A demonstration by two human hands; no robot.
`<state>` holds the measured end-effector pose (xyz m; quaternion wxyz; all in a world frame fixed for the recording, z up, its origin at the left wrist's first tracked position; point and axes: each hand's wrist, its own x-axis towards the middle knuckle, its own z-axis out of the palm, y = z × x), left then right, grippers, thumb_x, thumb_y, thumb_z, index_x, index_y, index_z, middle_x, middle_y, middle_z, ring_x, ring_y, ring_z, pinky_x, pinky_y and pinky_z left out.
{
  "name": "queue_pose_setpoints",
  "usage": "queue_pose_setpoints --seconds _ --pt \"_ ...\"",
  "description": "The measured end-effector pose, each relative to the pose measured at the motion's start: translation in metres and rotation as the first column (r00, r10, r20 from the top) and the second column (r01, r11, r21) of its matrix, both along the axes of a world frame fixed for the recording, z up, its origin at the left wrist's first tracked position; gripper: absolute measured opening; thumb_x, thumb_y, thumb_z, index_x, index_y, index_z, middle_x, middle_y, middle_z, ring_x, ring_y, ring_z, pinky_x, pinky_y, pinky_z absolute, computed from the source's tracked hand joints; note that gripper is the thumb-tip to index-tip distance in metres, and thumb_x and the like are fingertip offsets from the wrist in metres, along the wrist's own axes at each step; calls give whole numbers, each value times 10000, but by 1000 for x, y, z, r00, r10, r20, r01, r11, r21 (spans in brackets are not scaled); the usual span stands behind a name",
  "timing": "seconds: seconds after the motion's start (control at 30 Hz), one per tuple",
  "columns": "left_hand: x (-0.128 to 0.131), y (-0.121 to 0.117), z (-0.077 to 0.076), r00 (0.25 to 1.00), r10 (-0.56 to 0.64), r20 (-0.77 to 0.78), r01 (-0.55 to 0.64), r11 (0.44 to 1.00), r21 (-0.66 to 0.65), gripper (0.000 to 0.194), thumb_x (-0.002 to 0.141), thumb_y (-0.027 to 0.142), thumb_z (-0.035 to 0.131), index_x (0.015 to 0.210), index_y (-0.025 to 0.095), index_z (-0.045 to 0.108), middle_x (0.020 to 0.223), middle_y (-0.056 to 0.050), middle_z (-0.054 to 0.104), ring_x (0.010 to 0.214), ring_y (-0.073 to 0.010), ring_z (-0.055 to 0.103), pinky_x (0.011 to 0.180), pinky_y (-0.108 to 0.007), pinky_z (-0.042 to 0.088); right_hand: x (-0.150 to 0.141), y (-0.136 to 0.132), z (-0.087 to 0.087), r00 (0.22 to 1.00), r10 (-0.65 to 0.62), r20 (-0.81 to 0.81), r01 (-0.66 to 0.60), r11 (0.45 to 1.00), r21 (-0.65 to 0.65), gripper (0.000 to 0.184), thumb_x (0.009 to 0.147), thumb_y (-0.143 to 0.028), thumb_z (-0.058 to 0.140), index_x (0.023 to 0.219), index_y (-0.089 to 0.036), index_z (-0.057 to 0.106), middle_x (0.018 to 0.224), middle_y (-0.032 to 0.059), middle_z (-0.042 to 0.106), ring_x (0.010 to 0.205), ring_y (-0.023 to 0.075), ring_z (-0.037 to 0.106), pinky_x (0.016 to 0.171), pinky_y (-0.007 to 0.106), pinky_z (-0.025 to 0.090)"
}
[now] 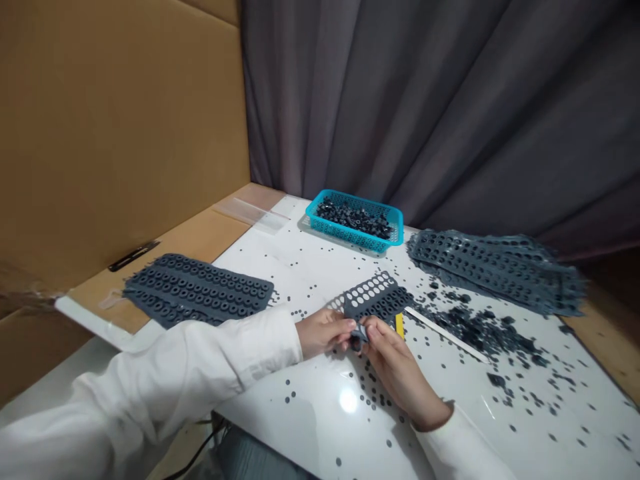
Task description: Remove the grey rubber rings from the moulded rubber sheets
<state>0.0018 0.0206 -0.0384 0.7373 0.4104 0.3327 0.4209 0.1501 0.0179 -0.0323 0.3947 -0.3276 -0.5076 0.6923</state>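
A dark grey rubber sheet (384, 304) with rows of moulded rings is held up over the white table, its left and far part punched through with open holes. My left hand (327, 331) is closed, pinching the near left end of this sheet between thumb and fingers. Close beside it, my right hand (389, 353) has its thumb and fingers pressed together at the sheet's near edge, on a small dark piece that the fingers partly hide. I cannot tell whether that piece is still joined to the sheet.
Stacked ring sheets (195, 290) lie at left, more sheets (500, 270) at right. A blue basket (395, 235) holds small black pieces. Dark scraps (480, 330), a white strip (447, 335), a yellow object (399, 325) and scattered discs lie around. A cardboard wall (120, 120) stands left.
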Motion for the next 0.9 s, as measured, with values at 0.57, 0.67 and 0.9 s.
queue_pose_setpoints --seconds 0.57,0.67,0.9 --pt "-8 -4 6 987 -4 -162 16 998 67 504 653 537 656 405 164 424 438 21 437 523 -116 451 569 -252 368 2 -2 8 993 -4 114 -29 959 283 300 882 -428 408 713 -185 458 727 28 507 707 150 503 698 300 423" --pt "-11 -8 5 954 63 -292 -3 979 202 461 750 523 568 492 146 507 489 19 469 512 -103 422 550 -242 343 6 -4 15 928 -159 338 -63 825 562 282 912 -334 375 684 -182 439 730 23 483 713 141 469 685 279 385" --pt "-12 -17 12 771 276 -574 102 835 540 406 862 383 453 522 162 440 499 37 393 513 -99 369 514 -236 285 12 -5 22 740 -310 597 -312 628 713 175 887 -266 401 727 -195 402 730 25 465 687 152 421 617 264 346"
